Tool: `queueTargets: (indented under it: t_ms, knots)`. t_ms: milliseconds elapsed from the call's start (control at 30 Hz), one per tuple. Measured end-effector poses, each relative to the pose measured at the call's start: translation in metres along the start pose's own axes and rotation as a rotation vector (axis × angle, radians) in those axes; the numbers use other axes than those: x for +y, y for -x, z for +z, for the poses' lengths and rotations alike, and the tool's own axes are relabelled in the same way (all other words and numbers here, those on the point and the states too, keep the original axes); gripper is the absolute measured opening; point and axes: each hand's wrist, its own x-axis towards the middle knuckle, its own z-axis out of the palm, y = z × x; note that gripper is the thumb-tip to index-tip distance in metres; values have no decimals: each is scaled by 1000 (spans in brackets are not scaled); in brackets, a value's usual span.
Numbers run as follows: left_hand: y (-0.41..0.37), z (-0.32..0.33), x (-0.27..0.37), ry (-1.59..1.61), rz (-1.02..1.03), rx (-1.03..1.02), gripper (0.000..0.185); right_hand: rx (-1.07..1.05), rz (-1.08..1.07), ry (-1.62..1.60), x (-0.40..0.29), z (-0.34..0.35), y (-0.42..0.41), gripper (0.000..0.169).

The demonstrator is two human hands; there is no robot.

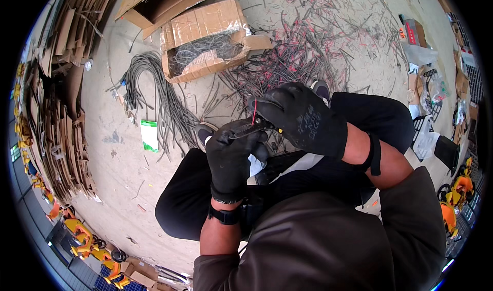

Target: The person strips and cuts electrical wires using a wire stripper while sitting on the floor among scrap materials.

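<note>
In front of my lap, both hands wear black coated gloves and meet close together. My left hand [230, 156] is closed around a dark hand tool [246, 129] with a round pivot; its exact kind is hard to make out. Between thumb and fingers, my right hand [308, 121] pinches a thin red wire [254, 112], which runs down to the tool. A small yellow spot shows beside the tool, under the right hand. Beyond the hands lies a pile of cut black cable pieces and red wire scraps [285, 60] on the concrete floor.
A bundle of long grey cables [150, 79] lies to the left, near a green and white packet [149, 136]. An opened carton [204, 25] holds tangled strands. Stacked flattened cardboard [57, 137] lines the left side. Yellow pallet jacks [81, 237] stand behind. Plastic wrap [421, 54] lies right.
</note>
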Motion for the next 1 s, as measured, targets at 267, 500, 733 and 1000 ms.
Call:
queueTargets:
  t_ms: [267, 500, 733, 1000]
  knots:
    - [0, -11, -7, -51, 28, -79, 19, 21, -12, -2, -2, -6, -2, 50]
    - [1, -9, -13, -174, 155, -63, 21, -43, -6, -103, -3, -9, -1, 66]
    - [0, -9, -18, -231, 197, -58, 23, -21, 3, -13, -4, -3, 2, 52]
    - [3, 0, -8, -32, 63, -41, 24, -46, 2, -12, -1, -5, 1, 51]
